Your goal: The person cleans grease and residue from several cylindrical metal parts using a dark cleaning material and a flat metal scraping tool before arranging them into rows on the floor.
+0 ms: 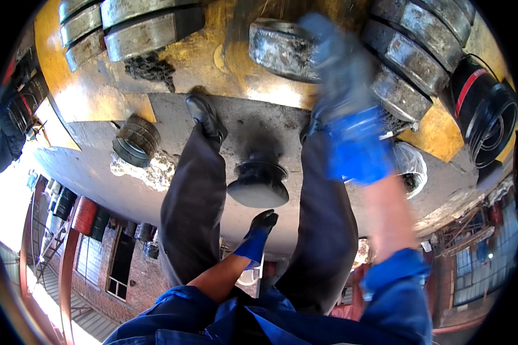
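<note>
My right hand (346, 72), in a blue glove with a dark grey coating, is stretched forward and smeared by motion. It overlaps the right end of a thick, grimy metal ring (282, 50) lying on the yellow surface. Whether its fingers grip the ring or anything else cannot be made out. Low between my knees is my left hand (262, 223), gloved in blue with dark fingers. Those fingers look pressed together, with nothing visible in them. Just ahead of that hand stands a round dark stool-like piece (259, 190).
Stacked metal rings stand at the upper left (144, 37) and upper right (408, 54). A ribbed cylindrical part (137, 140) sits by my left leg. Beyond my right leg are a plastic-lined container (410, 168) and a coiled black hose (494, 129). Dark shavings (149, 69) lie near the left stack.
</note>
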Demonstrator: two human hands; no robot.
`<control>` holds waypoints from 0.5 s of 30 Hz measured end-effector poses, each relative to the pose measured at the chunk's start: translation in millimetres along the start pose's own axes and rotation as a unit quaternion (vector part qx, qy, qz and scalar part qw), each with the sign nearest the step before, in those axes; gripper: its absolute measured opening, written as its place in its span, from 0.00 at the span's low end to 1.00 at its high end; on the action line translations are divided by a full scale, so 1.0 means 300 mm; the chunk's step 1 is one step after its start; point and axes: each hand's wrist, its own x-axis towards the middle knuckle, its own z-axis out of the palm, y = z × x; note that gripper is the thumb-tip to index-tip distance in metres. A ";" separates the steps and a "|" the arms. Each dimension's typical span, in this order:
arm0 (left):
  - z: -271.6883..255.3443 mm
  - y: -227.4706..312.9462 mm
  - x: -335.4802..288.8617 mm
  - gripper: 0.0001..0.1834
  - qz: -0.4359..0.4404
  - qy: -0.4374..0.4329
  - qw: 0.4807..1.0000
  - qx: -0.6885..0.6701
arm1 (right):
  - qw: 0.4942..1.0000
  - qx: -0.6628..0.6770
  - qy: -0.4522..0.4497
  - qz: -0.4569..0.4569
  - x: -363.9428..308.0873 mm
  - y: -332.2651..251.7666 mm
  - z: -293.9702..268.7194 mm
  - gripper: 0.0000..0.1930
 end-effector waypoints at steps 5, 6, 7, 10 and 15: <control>-0.076 -0.039 -0.305 0.26 0.011 -0.015 0.998 -0.064 | 0.988 0.056 -0.034 0.139 -0.314 0.121 0.027 0.40; -0.104 0.055 -0.383 0.26 -0.021 -0.020 0.996 -0.080 | 0.985 0.062 -0.038 0.157 -0.367 0.122 0.018 0.40; -0.137 0.152 -0.463 0.26 -0.053 -0.022 0.994 -0.094 | 0.981 0.068 -0.041 0.177 -0.418 0.119 0.009 0.40; -0.174 0.012 -0.556 0.24 0.046 0.026 0.997 -0.050 | 0.969 0.083 -0.058 0.225 -0.554 0.085 -0.025 0.40; -0.178 -0.099 -0.470 0.21 -0.020 0.152 0.986 -0.062 | 0.952 0.074 -0.083 0.284 -0.702 0.024 -0.095 0.41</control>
